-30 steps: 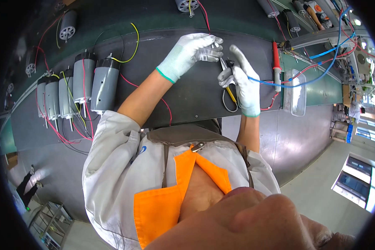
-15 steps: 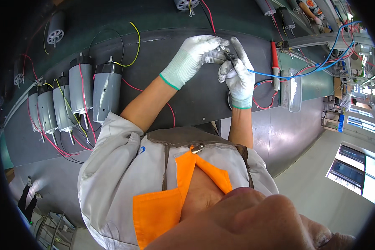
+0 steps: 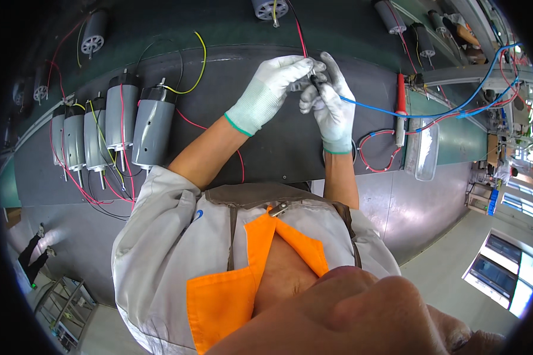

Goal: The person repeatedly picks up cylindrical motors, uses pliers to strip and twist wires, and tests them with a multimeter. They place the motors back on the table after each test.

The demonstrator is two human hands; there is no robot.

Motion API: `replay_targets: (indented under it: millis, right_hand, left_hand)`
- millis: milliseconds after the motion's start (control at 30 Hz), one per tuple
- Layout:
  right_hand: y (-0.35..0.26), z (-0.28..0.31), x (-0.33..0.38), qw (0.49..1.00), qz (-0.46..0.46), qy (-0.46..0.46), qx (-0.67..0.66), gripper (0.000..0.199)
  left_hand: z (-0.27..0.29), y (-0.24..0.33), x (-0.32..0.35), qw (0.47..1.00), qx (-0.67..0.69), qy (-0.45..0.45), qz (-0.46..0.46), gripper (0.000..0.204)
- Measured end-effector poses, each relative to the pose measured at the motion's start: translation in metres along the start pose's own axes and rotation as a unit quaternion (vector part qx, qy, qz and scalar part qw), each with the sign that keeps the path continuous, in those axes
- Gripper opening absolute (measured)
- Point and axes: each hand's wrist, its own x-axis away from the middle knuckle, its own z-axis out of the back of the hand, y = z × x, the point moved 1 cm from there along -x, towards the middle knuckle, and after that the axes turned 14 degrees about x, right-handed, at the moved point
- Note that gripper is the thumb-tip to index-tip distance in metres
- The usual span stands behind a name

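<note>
Both my hands wear white knit gloves with grey-smudged fingers and work close together over the dark bench. My left hand (image 3: 265,94) pinches the ends of a red wire (image 3: 301,40) and a black wire that come down from a grey cylindrical motor (image 3: 270,8) at the far edge of view. In my right hand (image 3: 333,115) is a small black connector piece (image 3: 315,78), held against those wire ends; fingers hide most of it. A blue wire (image 3: 391,111) runs from the right hand off to the right.
Several grey motors (image 3: 152,127) with red, black and yellow-green wires stand at left. To the right lie a red-and-white probe-like stick (image 3: 401,106), a coiled red cable (image 3: 364,155) and a clear tray (image 3: 426,155). More motors (image 3: 93,34) sit farther back.
My fingers have drawn closer around the black piece and the wire ends. The right hand has shifted slightly left. The whole view has tilted a little.
</note>
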Motion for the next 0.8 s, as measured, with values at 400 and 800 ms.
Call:
replay_targets:
  millis: [400, 800]
  right_hand:
    - [-0.042, 0.218, 0.043, 0.502, -0.078, 0.193, 0.839, 0.041]
    - [-0.041, 0.156, -0.018, 0.914, -0.214, 0.085, 0.333, 0.042]
  left_hand:
    - [0.034, -0.017, -0.01, 0.993, 0.109, 0.023, -0.036, 0.028]
    - [0.028, 0.0, 0.012, 0.982, 0.17, 0.016, -0.076, 0.028]
